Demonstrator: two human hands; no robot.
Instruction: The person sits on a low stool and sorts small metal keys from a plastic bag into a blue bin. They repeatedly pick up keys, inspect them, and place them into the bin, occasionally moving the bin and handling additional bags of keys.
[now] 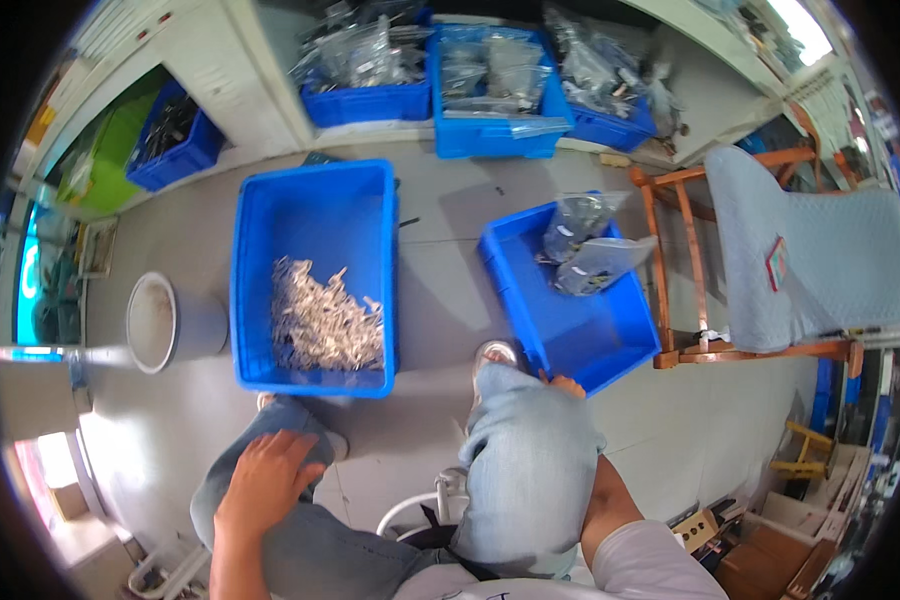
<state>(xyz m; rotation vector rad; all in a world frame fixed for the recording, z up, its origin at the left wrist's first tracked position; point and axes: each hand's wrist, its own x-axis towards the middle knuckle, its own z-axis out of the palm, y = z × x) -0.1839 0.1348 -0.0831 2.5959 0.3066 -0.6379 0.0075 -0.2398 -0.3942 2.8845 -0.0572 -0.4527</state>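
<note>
My left hand (268, 478) lies on my left knee, palm down, and holds nothing. Past my right knee, my right hand (568, 385) grips the near rim of a blue plastic bin (570, 330); my leg hides most of that hand. Two clear plastic zip bags (600, 264) with small dark parts sit toward the far right inside this bin. In front of my left leg stands a second, deeper blue bin (315, 217). A heap of small pale beige pieces (326, 319) fills its near part; their exact kind is too small to tell.
A white bucket (151, 322) stands left of the deeper bin. Wooden chair (664, 270) with a grey padded cover is at right, a small red-edged item (777, 264) on it. Blue crates of bagged parts (499, 82) line the shelf ahead. Cardboard boxes (772, 555) lie lower right.
</note>
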